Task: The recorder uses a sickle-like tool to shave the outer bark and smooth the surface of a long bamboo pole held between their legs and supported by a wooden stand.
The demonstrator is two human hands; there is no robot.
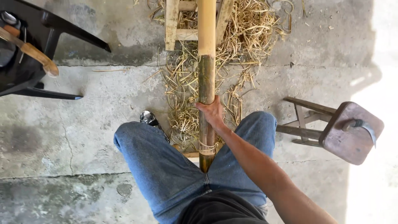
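From the head camera, the right hand is wrapped around a long bamboo pole, which runs between the person's jean-clad knees out over the concrete floor to a wooden frame. The pole's far part is peeled pale, its near part green. The left hand is out of sight. Shavings lie around the pole. A wooden stool carrying a curved blade stands well to the right.
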